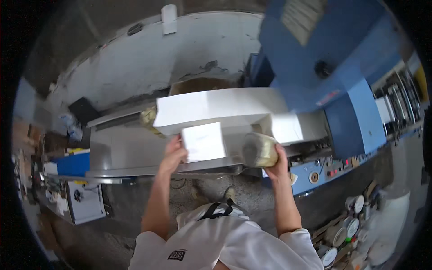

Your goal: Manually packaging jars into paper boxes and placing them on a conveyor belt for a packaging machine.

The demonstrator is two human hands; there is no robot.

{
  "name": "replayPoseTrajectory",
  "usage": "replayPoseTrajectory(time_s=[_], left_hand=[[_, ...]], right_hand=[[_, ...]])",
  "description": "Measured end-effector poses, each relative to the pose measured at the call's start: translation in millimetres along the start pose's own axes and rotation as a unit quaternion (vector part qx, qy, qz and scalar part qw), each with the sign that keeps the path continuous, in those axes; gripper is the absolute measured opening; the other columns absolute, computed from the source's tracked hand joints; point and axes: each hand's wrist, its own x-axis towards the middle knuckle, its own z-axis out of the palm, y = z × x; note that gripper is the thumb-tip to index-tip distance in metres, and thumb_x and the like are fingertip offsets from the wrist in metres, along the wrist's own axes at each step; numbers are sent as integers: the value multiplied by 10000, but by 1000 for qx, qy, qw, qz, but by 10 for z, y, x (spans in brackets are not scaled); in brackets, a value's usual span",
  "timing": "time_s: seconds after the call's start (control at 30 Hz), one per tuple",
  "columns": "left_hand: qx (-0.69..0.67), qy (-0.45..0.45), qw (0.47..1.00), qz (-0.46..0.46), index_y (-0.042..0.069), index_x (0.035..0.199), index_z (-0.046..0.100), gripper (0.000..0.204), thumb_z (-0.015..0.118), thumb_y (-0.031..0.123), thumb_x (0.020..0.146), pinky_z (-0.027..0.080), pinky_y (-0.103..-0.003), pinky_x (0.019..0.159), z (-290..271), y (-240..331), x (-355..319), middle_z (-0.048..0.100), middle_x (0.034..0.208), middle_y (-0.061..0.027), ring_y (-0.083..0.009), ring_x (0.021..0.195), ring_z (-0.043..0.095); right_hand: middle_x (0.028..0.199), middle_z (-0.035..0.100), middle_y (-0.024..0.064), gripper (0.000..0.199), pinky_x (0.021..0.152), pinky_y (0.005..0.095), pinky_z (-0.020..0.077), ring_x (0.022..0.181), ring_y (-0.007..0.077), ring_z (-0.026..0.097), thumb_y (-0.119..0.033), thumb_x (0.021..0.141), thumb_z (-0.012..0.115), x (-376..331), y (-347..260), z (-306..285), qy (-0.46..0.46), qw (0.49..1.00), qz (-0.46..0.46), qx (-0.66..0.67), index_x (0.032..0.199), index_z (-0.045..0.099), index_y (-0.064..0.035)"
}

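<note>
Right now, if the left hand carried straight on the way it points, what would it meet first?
Beyond the white pad it holds, the left hand would probably meet the long white block, unless it passes above; depth is unclear.

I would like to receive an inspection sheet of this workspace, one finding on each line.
Surface: long grey metal table, bearing a long white block.
Job's things: small white block and yellowish cylinder, both hand-held; the cylinder is blurred.
Clutter: round tubs crowded at lower right.
Hands: left hand grips the small block's left edge; right hand grips the cylinder's right side.
Cables: cannot tell; a dark line over the control panel may be one.
Surroundings: blue machine at right, marked pale wall beyond.
</note>
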Motion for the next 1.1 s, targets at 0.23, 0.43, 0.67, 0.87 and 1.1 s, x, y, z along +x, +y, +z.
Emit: replayPoseTrajectory(time_s=[0.23, 0.43, 0.67, 0.87, 1.1], left_hand=[[55, 117, 987, -94, -3, 1358, 508, 579, 616, 26, 790, 502, -298, 860, -2868, 366, -703, 615, 1223, -64, -151, 1029, 614], [18, 195, 976, -95, -22, 1151, 585, 471, 584, 51, 686, 535, -259, 668, -3925, 858, -1181, 608, 939, -84, -153, 910, 632], [499, 574, 605, 236, -10, 1132, 608, 317, 603, 138, 851, 526, -298, 775, -3704, 592, -1055, 635, 1095, -122, -144, 884, 613], [238, 191, 946, 112, 8, 1089, 629, 205, 569, 136, 941, 524, -289, 825, -768, 720, -709, 670, 962, -47, -134, 878, 642], [247, -81, 965, -24, -34, 1260, 552, 534, 604, 399, 952, 504, -316, 854, 1908, -138, 435, 678, 1059, -136, -206, 973, 636]], right_hand=[[1370, 480, 161, 694, 991, 573, 463, 1249, 366, 488, -514, 869, 559, 130, 7, -2, 46, 999, 4, -28, 1414, 427, -106], [1288, 558, 195, 577, 970, 559, 449, 1207, 356, 515, -332, 836, 659, -106, 102, 721, 195, 980, -33, -33, 1304, 526, -21], [1481, 366, 162, 742, 952, 661, 444, 1311, 428, 400, -560, 835, 578, 261, -101, -103, 156, 987, 16, -22, 1450, 407, -181], [1406, 480, 95, 646, 928, 657, 453, 1279, 345, 468, -543, 856, 567, 108, -111, -117, 157, 987, -1, -41, 1387, 481, -184], [1269, 584, 163, 667, 994, 383, 472, 1151, 265, 585, -386, 897, 590, -305, -449, -145, -80, 996, 13, 30, 1402, 427, 19]])
